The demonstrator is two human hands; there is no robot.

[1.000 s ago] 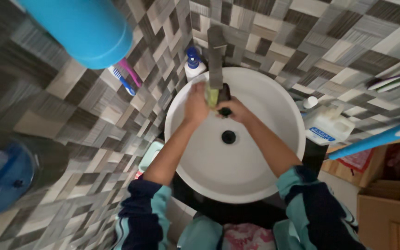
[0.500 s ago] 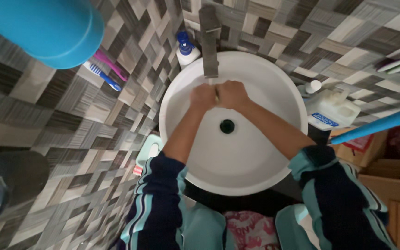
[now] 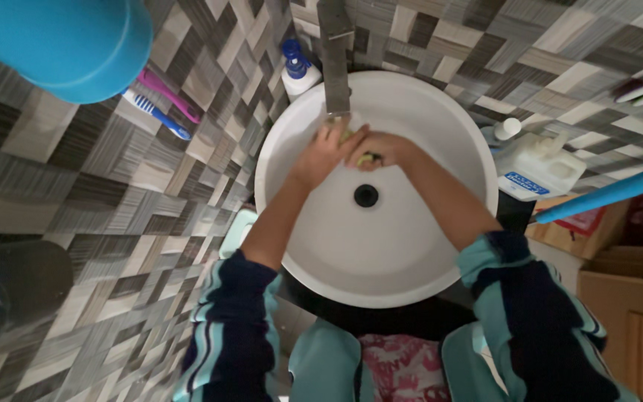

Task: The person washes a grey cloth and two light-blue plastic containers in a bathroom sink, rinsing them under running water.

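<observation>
Here, left to right: blue cup point(image 3: 61, 45) and toothbrushes point(image 3: 159, 104) on the wall, then left hand point(image 3: 324, 152) and right hand point(image 3: 382, 149) together under the tap point(image 3: 336, 63) over the white basin point(image 3: 411, 253), fingers curled around a small yellow-green piece point(image 3: 365, 158); white jug point(image 3: 537, 173) right.

A small yellow-green thing point(image 3: 367, 157) shows only as slivers between the left hand point(image 3: 324, 152) and right hand point(image 3: 382, 149); its kind cannot be told. The tap point(image 3: 334, 56) is cut off at the top edge. The blue cup point(image 3: 53, 45) runs past the top-left corner. 2 toothbrushes point(image 3: 159, 104) are half hidden behind it. The box point(image 3: 626, 327) is cut by the right edge.
</observation>
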